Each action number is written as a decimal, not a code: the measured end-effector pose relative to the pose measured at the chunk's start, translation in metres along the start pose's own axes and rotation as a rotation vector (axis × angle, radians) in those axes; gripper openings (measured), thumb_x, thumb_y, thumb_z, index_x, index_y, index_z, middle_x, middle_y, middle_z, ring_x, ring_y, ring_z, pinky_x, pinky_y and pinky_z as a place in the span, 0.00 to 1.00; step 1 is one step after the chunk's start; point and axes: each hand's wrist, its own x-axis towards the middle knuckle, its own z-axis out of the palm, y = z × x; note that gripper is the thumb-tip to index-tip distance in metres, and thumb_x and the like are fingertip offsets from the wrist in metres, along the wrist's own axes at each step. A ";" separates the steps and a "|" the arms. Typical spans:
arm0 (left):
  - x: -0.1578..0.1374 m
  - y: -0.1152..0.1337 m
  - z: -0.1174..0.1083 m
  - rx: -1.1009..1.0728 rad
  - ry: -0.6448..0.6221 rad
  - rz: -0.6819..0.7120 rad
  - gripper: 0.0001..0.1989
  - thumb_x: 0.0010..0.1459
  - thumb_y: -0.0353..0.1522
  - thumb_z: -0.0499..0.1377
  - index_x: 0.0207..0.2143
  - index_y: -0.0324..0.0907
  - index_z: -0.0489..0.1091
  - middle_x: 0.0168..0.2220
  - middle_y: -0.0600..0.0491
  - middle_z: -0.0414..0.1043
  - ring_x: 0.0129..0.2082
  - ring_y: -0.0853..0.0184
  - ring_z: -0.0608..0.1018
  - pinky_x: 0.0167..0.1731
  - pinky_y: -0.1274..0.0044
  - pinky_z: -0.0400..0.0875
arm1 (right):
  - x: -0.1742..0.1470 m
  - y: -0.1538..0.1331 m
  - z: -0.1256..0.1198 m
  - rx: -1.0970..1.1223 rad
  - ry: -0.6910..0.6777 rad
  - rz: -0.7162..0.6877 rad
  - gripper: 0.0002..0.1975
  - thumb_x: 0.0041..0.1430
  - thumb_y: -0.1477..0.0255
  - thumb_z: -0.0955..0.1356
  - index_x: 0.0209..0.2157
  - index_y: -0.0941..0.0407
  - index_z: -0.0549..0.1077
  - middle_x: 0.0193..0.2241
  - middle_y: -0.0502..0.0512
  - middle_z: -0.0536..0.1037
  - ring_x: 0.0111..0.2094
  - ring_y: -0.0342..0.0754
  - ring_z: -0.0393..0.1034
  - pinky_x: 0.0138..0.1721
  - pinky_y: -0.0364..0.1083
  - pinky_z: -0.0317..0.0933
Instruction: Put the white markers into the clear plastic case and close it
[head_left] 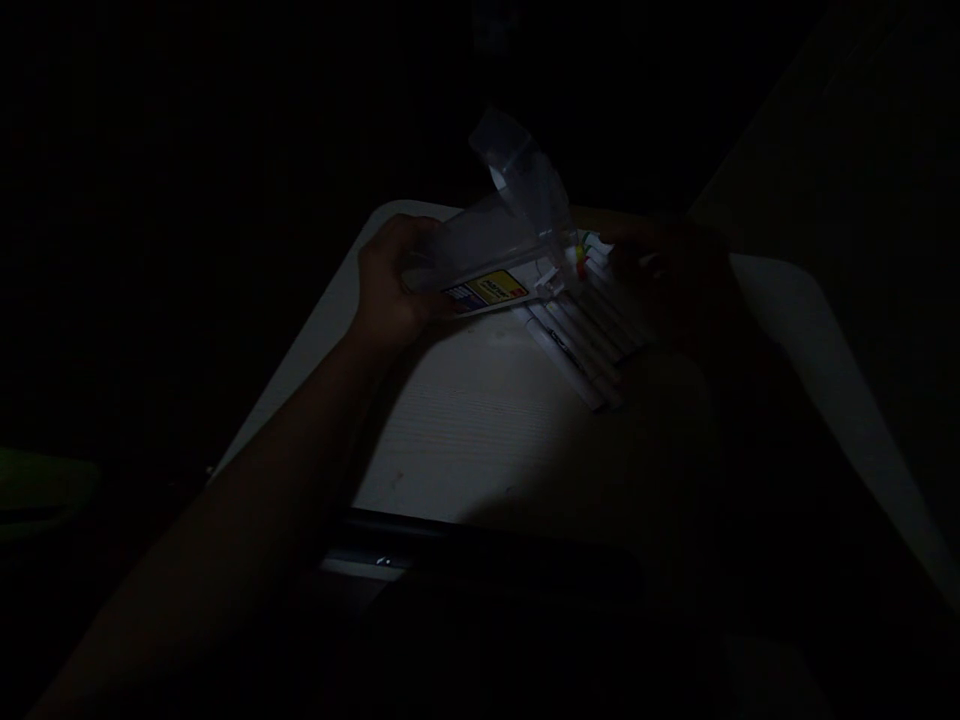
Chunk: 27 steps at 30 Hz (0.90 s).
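My left hand (394, 285) is closed around the near end of a clear plastic marker case (480, 240) with a yellow and blue label. Its hinged lid (525, 170) stands up, open, and the case is held tilted above the table. Several white markers (566, 355) lie side by side on the tabletop beneath and right of the case. Coloured ends, yellow, red and green, show by the case's mouth. Deep shadow covers my right hand (664, 270), which is at the upper ends of the markers; its fingers and anything in them are too dark to make out.
The white wood-grain table (465, 420) has rounded far corners. A dark bar-shaped object (480, 545) runs along its near edge. Something green (45, 490) shows at the far left. The surroundings are almost black.
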 end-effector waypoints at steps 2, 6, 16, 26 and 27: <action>0.001 0.003 -0.001 0.036 -0.010 0.025 0.41 0.33 0.60 0.68 0.45 0.46 0.69 0.41 0.52 0.70 0.46 0.56 0.76 0.50 0.58 0.74 | 0.001 -0.022 -0.005 0.010 -0.038 0.006 0.17 0.65 0.70 0.61 0.51 0.54 0.74 0.52 0.58 0.74 0.51 0.51 0.71 0.57 0.52 0.66; 0.003 0.002 -0.002 0.094 -0.049 0.102 0.47 0.31 0.62 0.67 0.47 0.40 0.69 0.40 0.51 0.69 0.41 0.59 0.76 0.46 0.59 0.74 | 0.002 -0.039 -0.001 0.037 -0.090 -0.113 0.17 0.64 0.72 0.61 0.51 0.56 0.74 0.54 0.55 0.74 0.56 0.47 0.69 0.62 0.49 0.63; 0.005 0.007 -0.001 0.135 -0.036 0.205 0.47 0.31 0.64 0.66 0.47 0.41 0.70 0.38 0.51 0.68 0.38 0.61 0.76 0.39 0.63 0.75 | 0.004 -0.030 0.007 0.135 -0.166 -0.110 0.15 0.62 0.77 0.61 0.46 0.57 0.74 0.51 0.56 0.74 0.53 0.45 0.69 0.59 0.47 0.65; 0.008 0.011 -0.004 0.139 -0.072 0.183 0.47 0.29 0.64 0.67 0.46 0.42 0.70 0.37 0.52 0.68 0.38 0.61 0.77 0.42 0.61 0.74 | 0.006 -0.039 0.008 0.011 -0.119 -0.049 0.15 0.59 0.77 0.64 0.45 0.53 0.77 0.48 0.56 0.75 0.50 0.49 0.70 0.55 0.48 0.68; 0.008 0.010 -0.003 0.129 -0.064 0.175 0.47 0.29 0.64 0.66 0.46 0.43 0.70 0.37 0.53 0.68 0.38 0.60 0.77 0.43 0.60 0.74 | 0.007 -0.039 0.006 0.006 -0.120 -0.047 0.15 0.59 0.76 0.64 0.45 0.53 0.77 0.48 0.56 0.75 0.51 0.49 0.70 0.55 0.49 0.68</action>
